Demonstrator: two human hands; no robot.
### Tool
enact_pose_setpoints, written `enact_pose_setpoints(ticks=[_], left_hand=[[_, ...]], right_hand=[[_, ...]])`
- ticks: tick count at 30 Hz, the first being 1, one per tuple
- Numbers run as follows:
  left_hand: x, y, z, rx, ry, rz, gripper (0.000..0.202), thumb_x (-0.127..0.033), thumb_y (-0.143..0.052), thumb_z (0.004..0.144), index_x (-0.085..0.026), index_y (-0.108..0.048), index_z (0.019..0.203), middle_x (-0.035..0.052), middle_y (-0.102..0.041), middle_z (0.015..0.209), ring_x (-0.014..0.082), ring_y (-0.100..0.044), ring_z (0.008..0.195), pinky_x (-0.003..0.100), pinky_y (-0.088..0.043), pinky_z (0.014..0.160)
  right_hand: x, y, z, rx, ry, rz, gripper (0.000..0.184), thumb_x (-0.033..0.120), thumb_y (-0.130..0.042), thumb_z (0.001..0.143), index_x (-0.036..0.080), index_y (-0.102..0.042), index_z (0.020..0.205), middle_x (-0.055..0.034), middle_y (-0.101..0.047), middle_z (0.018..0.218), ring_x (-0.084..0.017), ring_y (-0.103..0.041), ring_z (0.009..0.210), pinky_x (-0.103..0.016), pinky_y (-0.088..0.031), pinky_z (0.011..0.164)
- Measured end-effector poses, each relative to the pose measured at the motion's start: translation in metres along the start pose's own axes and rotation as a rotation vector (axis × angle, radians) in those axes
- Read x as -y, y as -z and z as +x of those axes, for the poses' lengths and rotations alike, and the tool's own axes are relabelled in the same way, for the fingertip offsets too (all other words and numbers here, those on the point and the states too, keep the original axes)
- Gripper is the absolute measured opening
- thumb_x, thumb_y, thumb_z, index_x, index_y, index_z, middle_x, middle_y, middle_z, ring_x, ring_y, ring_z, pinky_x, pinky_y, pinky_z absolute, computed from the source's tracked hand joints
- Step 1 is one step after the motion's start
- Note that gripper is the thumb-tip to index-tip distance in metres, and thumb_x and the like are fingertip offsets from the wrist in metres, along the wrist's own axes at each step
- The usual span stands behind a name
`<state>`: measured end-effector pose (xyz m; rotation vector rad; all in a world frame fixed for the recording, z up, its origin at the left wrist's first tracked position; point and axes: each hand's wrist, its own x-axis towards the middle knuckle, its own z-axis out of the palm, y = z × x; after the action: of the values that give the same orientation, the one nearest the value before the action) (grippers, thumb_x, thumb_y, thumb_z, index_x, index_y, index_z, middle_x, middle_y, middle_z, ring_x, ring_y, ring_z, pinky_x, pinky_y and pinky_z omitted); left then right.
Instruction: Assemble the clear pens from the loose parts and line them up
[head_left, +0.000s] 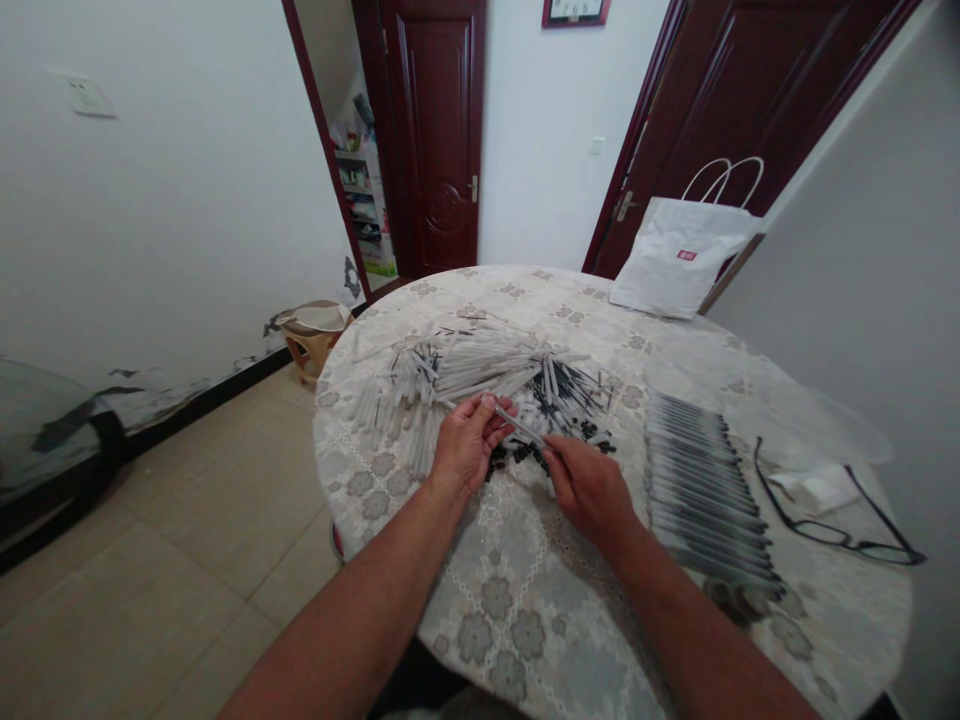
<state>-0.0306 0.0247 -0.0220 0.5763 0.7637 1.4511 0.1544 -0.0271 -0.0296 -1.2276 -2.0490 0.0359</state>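
Between my two hands stretches a slim translucent pen (523, 428). The fingers of my left hand (471, 442) pinch its far-left end, and my right hand (589, 487) is closed around the other end, covering it. Just beyond the hands lies a heap of whitish pen barrels (487, 362). Dark thin refills (571, 388) fan out on the heap's right side. Small black pen parts (596, 436) are scattered near my right hand. To the right, several pens (701, 490) are laid side by side in a column.
A round table (502, 640) wears a patterned cloth. On it at right are black-framed glasses (844, 542), a white packet (817, 490) and small round objects (739, 598). A white paper bag (664, 260) stands at the back right. A stool (315, 345) is by the left wall.
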Motion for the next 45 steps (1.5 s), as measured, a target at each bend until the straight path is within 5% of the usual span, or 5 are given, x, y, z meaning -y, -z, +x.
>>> enact_pose_setpoints(ticks=[7,10,19,29,45], left_hand=[[0.002,-0.002,-0.001,0.025,-0.031,0.026,0.032,-0.036,-0.082,0.079,-0.016,-0.066,0.099,0.0107,-0.076,0.101,0.022,-0.076,0.092,0.032,-0.06,0.078],[0.001,-0.005,0.0,0.016,-0.043,0.075,0.031,-0.036,-0.081,0.079,-0.017,-0.066,0.098,0.0087,-0.076,0.098,0.0206,-0.075,0.091,0.029,-0.06,0.075],[0.001,-0.011,-0.011,0.235,-0.058,0.451,0.035,-0.045,-0.08,0.078,-0.017,-0.073,0.098,0.0094,-0.076,0.1,0.025,-0.074,0.086,0.035,-0.064,0.071],[0.002,-0.008,-0.008,0.165,-0.077,0.596,0.033,-0.049,-0.077,0.078,-0.018,-0.075,0.092,0.0102,-0.077,0.091,0.0253,-0.074,0.079,0.031,-0.06,0.06],[-0.006,-0.003,-0.003,0.039,-0.21,0.655,0.034,-0.05,-0.071,0.081,-0.018,-0.073,0.091,0.008,-0.075,0.089,0.0183,-0.067,0.07,0.026,-0.055,0.053]], right_hand=[[0.004,0.0,0.006,0.156,-0.529,0.615,0.026,0.042,-0.055,0.096,0.019,-0.068,0.096,0.0029,-0.062,0.063,-0.014,-0.056,0.052,-0.023,-0.042,0.049],[0.008,0.001,0.011,0.248,-0.652,0.756,0.021,0.038,-0.053,0.096,0.02,-0.063,0.092,0.0053,-0.059,0.062,-0.011,-0.049,0.047,-0.022,-0.038,0.047],[0.019,0.045,0.021,0.262,-0.216,0.045,0.011,0.021,-0.061,0.096,0.019,-0.072,0.099,-0.0043,-0.069,0.094,-0.017,-0.062,0.092,-0.028,-0.043,0.085],[-0.04,0.16,-0.034,0.484,-0.404,-0.505,0.016,0.021,-0.061,0.095,0.02,-0.077,0.098,-0.0083,-0.068,0.097,-0.021,-0.062,0.093,-0.03,-0.044,0.083],[-0.064,0.153,-0.069,0.615,-0.57,-0.696,0.012,0.02,-0.061,0.092,0.02,-0.072,0.097,-0.0103,-0.069,0.102,-0.023,-0.065,0.1,-0.029,-0.042,0.074]])
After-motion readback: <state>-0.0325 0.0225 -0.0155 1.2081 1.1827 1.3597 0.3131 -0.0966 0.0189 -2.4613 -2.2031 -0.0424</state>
